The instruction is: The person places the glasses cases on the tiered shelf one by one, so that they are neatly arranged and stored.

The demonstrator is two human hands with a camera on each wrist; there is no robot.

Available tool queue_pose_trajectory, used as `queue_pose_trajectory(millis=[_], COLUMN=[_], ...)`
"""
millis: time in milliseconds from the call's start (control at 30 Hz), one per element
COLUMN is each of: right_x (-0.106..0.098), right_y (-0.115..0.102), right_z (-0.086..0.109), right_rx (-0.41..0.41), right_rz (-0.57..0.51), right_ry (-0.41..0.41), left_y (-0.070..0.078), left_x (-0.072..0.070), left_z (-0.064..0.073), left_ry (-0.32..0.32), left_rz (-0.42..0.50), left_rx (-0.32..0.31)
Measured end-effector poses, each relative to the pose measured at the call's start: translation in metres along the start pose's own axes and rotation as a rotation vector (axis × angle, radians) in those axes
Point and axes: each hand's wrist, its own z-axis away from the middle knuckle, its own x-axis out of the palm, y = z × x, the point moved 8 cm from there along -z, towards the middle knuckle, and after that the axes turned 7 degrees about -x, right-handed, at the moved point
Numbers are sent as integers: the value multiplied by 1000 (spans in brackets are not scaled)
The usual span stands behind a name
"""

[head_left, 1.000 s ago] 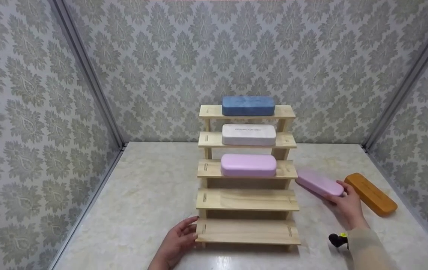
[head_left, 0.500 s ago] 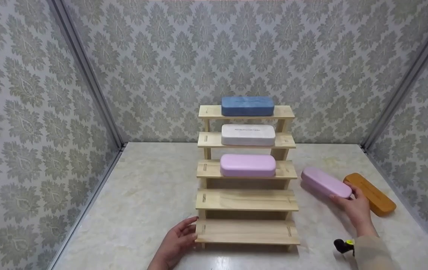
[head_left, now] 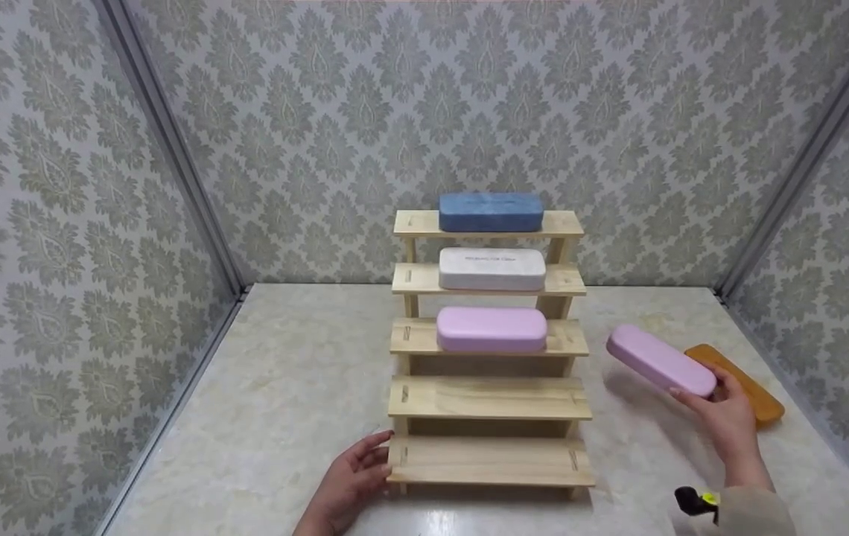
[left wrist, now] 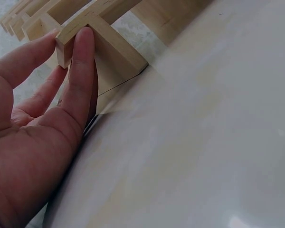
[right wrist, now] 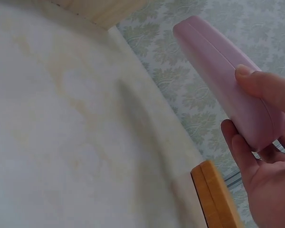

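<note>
My right hand (head_left: pixel 730 421) grips one end of a pink glasses case (head_left: pixel 660 360) above the table, right of the tiered wooden rack (head_left: pixel 488 459). In the right wrist view the thumb lies on this case's side, fingers beneath, and a seam runs along it. My left hand (head_left: pixel 350 476) holds the left end of the rack's lowest board; in the left wrist view its fingers (left wrist: pixel 83 57) lie on either side of the board end. On the rack, top down, sit a blue case (head_left: pixel 490 213), a white case (head_left: pixel 491 269) and another pink case (head_left: pixel 491 329).
An orange case (head_left: pixel 763 402) lies on the table (head_left: pixel 283 357) at the right, partly behind my right hand. The rack's two lowest boards are bare. Patterned walls (head_left: pixel 320 149) enclose the table's back and sides. A small black and yellow object (head_left: pixel 696 502) shows at my right sleeve.
My right hand has lifted the pink glasses case off the table and moved it right, away from the rack. It now partly covers the orange case. My left hand has stayed at the rack.
</note>
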Motion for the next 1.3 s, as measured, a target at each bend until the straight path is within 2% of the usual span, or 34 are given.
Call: queue_pose_trajectory(millis=[200,367,567,700,767,967,1200,1300], right_x=[-6,-11,-17,-19,-20,-13,7,18], right_y=[-16,-28,-48,-64,-72,-93,-109,-112], right_z=[13,24,37,45,50,66,80,84], right_rx=[-41,-92,-165,-219,-253,-351,-440,-448], right_rz=[-70,-126,-301,-280,-268,-335,-398,-376], right_ry=[52,60,63,57,45,-23,-145,-175], left_y=[0,-2,-3,-3,-3,-1,-3,-2], left_x=[-1,-1,1,1,1,1,0,0], left_z=[-1,-1,0,0,0,-2,-2,-1], left_ry=[6,1,-15,-2,0,-5,14,14], left_rz=[-7,1,16,22,23,22,2,0], left_rx=[0,-3,-1,-10,-14,-16,-27,-26])
